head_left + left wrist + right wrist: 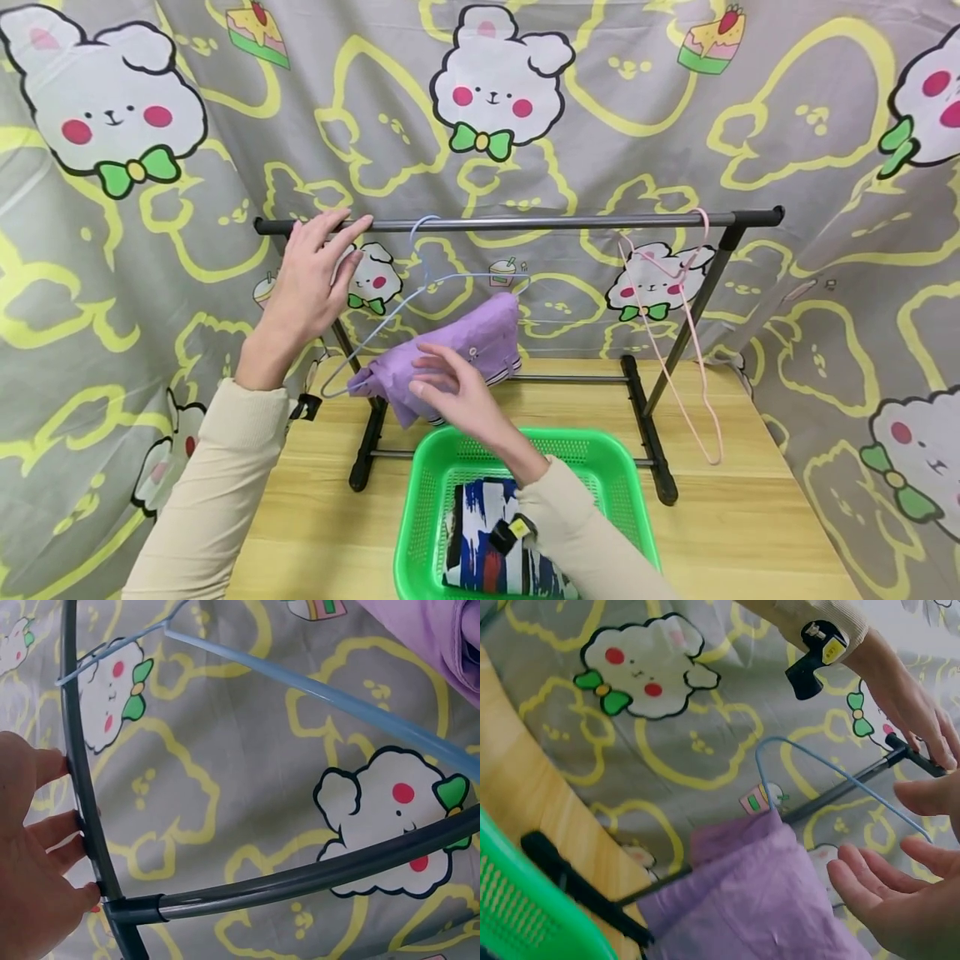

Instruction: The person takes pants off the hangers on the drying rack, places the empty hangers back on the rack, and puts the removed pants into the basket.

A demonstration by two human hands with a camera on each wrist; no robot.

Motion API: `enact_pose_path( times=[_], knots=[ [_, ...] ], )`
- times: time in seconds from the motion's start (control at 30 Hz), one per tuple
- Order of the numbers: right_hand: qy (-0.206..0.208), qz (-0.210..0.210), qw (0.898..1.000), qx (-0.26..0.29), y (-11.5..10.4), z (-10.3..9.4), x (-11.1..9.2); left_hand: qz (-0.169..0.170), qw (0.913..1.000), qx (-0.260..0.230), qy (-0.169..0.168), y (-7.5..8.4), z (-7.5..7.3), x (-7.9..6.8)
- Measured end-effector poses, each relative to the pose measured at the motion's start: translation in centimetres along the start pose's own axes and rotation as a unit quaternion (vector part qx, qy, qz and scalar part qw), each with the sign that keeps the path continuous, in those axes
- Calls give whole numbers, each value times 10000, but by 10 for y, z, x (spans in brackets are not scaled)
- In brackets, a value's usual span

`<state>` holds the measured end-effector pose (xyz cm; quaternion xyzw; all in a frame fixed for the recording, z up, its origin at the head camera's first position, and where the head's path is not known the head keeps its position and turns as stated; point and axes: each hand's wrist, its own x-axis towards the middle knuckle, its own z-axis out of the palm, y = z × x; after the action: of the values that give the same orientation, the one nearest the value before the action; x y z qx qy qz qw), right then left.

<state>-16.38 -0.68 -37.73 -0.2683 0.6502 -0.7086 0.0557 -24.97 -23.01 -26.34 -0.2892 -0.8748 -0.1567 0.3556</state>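
Observation:
A folded purple garment (pixel 491 333) hangs over the lower bar of a light blue hanger (pixel 480 275), whose hook sits on the rail (pixel 540 223) of a clothes rack. My left hand (pixel 307 275) rests its fingertips on the rail near its left end, left of the hook; the left wrist view shows those fingertips (pixel 52 766) against the dark tube. In front of the garment is my right hand (pixel 461 392), fingers loosely bent, holding nothing. The right wrist view shows this hand (pixel 907 892) beside the purple cloth (pixel 757 900), with a gap between them.
A pink hanger (pixel 701 350) hangs bare toward the rail's right end. Below the rack's front, a green basket (pixel 405 533) holds a folded blue, white and black patterned cloth (pixel 472 533). Black rack feet (pixel 652 442) stand on the wooden table (pixel 750 517). Patterned curtains (pixel 637 158) surround it.

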Motion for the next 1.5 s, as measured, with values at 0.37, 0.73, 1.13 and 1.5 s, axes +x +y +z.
enact_pose_path(
  times=[0.37,0.73,1.13,1.5],
  knots=[
    [-144,819,9849,1516,14,41,40,13,9997,254,-11,-4,-4,-6],
    [17,1327,9404,3131,4,51,48,-227,9988,428,-65,3,-4,-2],
    [-184,868,9371,3375,-4,45,31,-197,9980,481,-373,6,-6,2],
    [171,725,9440,3214,-4,39,17,-315,9953,520,-758,9,-9,2]
  ],
)
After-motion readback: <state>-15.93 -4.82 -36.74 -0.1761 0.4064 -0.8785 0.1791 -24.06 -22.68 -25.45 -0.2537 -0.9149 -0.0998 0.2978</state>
